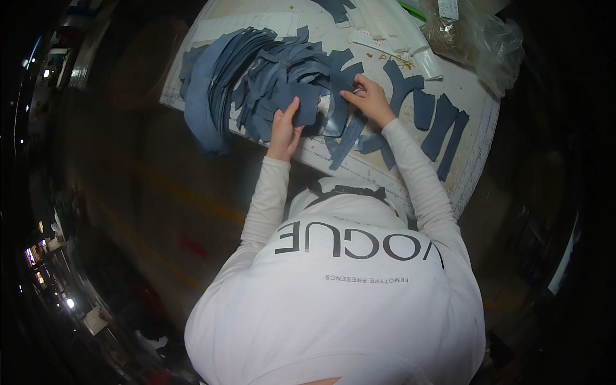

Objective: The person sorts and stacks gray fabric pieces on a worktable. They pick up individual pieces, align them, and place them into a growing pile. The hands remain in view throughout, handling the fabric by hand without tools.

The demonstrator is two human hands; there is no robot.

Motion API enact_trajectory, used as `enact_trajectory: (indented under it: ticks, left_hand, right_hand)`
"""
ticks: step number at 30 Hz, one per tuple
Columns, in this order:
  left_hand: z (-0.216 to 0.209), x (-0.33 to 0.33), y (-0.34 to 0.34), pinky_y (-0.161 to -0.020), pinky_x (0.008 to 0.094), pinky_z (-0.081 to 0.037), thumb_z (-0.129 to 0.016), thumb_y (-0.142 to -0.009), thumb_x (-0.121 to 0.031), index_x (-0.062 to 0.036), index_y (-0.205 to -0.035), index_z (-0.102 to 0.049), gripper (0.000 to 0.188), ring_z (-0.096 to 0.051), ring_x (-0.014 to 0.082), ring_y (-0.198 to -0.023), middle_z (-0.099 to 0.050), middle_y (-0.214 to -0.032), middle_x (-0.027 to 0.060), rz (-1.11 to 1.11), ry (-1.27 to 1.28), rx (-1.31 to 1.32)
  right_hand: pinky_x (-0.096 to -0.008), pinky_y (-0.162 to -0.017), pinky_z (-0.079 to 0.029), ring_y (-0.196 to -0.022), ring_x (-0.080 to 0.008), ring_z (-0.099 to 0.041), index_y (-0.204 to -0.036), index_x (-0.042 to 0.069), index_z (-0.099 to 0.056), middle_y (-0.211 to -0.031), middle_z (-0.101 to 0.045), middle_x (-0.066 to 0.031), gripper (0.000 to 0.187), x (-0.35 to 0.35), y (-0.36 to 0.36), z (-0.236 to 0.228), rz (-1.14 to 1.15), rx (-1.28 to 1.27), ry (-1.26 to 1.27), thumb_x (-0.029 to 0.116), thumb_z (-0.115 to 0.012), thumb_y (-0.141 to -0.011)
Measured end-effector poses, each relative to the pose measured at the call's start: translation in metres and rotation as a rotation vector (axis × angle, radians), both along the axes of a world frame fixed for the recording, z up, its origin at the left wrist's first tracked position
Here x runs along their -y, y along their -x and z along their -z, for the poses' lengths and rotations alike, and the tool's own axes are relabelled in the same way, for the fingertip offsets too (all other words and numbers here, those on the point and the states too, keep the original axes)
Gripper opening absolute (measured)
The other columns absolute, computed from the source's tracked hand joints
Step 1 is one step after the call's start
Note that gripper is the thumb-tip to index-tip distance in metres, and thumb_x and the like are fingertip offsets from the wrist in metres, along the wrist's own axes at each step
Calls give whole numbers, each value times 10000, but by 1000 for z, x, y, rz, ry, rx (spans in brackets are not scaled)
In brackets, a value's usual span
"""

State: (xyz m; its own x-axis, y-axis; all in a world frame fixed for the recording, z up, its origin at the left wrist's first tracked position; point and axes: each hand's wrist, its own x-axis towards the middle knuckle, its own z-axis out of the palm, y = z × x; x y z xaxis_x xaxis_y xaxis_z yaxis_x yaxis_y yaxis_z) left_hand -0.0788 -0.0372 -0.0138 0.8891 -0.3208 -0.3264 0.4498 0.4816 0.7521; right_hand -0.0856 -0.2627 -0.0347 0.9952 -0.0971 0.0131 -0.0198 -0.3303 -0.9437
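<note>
My left hand (285,133) is closed on a squarish blue-grey cut fabric piece (301,102), its thumb lying on top. To the right, my right hand (371,101) has thumb and forefinger drawn together at the edge of a forked blue-grey piece (340,80). What sits between those fingertips is too small to tell. Under and behind my left hand spreads a loose heap of similar pieces (269,74). Left of it, a thick fanned stack of long curved pieces (208,96) hangs over the table's near edge.
On the right of the pale, marked table (471,138) lie several separate blue-grey pieces (439,127). Farther back are white strips (385,29), small yellowish bits (401,62) and a clear plastic bag (484,48). Another blue-grey piece (333,9) lies at the far edge.
</note>
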Motion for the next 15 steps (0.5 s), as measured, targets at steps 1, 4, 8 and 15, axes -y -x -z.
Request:
enact_trajectory:
  ticks: [1,4,8,15]
  left_hand:
    - [-3,0,-2,-875,377,-535,-493,-958,-176,78,-1155,-512,322,-626,284,-992,-605,-1098,213,1,5,11]
    - [-11,6,-2,-906,399,-520,-440,-979,-187,95,-1205,-461,362,-604,315,-1036,-568,-1149,237,66,52,-15]
    - [-16,31,5,-907,417,-517,-399,-997,-266,34,-1274,-405,408,-582,315,-1078,-544,-1205,197,316,269,-250]
    - [-27,64,22,-869,441,-537,-459,-973,-176,15,-1285,-396,371,-599,319,-1062,-561,-1173,204,524,127,-84]
  right_hand:
    - [-255,-578,-483,-646,-139,-592,-1045,23,-581,-870,-638,-39,352,-1,5,-10,-15,-31,-268,189,-736,-777]
    - [-174,-511,-448,-667,-23,-539,-1132,33,-517,-852,-601,-9,324,1,24,-40,-21,-70,-617,89,-664,-849]
    - [-177,-531,-487,-693,-51,-565,-1157,7,-507,-863,-601,-40,358,-6,40,-58,51,-53,-692,72,-662,-841]
    - [-246,-507,-428,-543,-99,-392,-1255,151,-531,-855,-487,-9,661,7,55,-57,296,256,96,76,-771,-643]
